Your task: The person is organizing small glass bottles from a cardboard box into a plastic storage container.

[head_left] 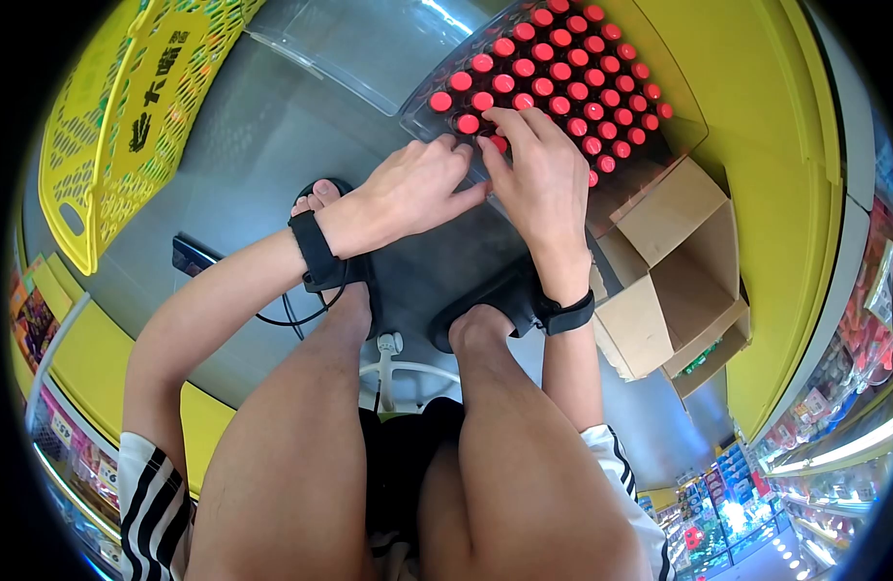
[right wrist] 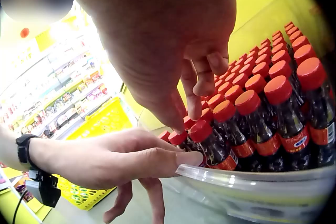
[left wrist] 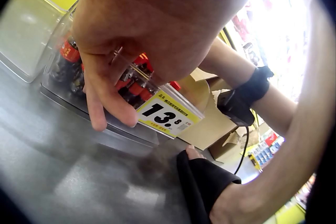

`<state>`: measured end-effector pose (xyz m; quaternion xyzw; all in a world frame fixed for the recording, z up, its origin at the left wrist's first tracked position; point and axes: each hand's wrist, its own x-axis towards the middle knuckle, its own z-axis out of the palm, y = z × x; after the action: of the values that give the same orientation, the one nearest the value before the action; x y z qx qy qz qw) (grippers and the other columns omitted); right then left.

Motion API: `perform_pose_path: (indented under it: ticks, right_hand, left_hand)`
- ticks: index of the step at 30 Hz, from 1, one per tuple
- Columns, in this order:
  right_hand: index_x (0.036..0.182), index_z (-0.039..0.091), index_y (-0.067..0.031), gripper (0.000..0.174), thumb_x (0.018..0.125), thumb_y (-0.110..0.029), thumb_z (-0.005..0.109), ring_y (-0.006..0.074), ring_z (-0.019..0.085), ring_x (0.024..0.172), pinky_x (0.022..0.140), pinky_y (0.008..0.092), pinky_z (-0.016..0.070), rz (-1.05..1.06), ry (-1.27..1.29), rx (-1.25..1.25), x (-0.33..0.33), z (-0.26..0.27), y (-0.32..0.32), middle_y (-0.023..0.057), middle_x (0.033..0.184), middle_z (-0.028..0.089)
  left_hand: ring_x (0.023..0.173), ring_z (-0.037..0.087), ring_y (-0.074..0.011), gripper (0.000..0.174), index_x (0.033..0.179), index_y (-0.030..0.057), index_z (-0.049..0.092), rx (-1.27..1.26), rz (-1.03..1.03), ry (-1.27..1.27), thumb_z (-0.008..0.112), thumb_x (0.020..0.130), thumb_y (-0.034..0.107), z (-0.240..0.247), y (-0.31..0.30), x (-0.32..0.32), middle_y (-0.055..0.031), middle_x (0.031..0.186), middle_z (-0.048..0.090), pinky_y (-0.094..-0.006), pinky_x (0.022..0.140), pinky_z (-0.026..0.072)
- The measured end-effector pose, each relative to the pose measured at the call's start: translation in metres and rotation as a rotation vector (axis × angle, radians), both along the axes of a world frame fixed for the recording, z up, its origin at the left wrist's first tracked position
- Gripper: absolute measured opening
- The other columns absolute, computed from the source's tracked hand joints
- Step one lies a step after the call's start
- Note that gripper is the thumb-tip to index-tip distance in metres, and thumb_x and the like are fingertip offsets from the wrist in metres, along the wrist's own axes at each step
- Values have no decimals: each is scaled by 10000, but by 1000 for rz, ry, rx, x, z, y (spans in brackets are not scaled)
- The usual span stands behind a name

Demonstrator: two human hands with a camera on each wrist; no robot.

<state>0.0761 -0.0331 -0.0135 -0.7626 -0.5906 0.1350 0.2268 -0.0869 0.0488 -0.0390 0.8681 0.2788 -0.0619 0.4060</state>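
Many cola bottles [right wrist: 296, 140] with red caps stand packed in a clear plastic bin [right wrist: 236, 182]. My right hand [head_left: 543, 179] reaches over the near rows from above, fingers bent downward. Its thumb and fingertips are around a red cap at the near left corner; most of that bottle is hidden. At the bin's near edge is my left hand [head_left: 414, 192], with one fingertip just inside the rim and other fingers hanging loosely outside. The left wrist view shows those fingers beside a yellow-and-white price tag [left wrist: 163, 115] reading 13.8.
An opened cardboard box [head_left: 693, 261] stands right of the bin. A yellow perforated basket [head_left: 161, 107] is at upper left, and a clear plastic container [head_left: 340, 44] lies beyond it. A phone [head_left: 190, 256] rests on the floor by my left foot [head_left: 320, 197]. Stocked shelves [head_left: 824, 426] line the right.
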Motion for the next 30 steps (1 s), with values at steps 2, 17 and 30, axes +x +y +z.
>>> perform_pose_path:
  ticks: [2, 17, 30]
  right_hand:
    - [1129, 777, -100, 225, 912, -147, 810, 313, 725, 857, 709, 447, 582, -11, 6, -1, 0, 3, 0, 80, 967, 717]
    - [1046, 773, -76, 152, 909, -137, 803, 313, 711, 817, 712, 444, 577, -57, -37, -19, 14, 43, -22, 89, 902, 681]
    - [1044, 775, -92, 143, 914, -141, 810, 307, 711, 809, 693, 439, 563, -349, 17, -79, 53, 113, -96, 83, 828, 702]
  left_hand:
    - [845, 741, -490, 458, 1087, -112, 672, 1, 2, -2, 719, 998, 334, -1, 0, 0, -304, 1030, 701, -552, 772, 627]
    - [799, 724, -471, 274, 1028, -64, 684, 5, -63, -38, 731, 1003, 205, 27, -7, 9, -248, 921, 712, -534, 690, 599]
    - [758, 708, -400, 108, 986, -43, 709, -119, -134, -368, 736, 952, 56, 108, -53, 84, -180, 851, 703, -484, 647, 573]
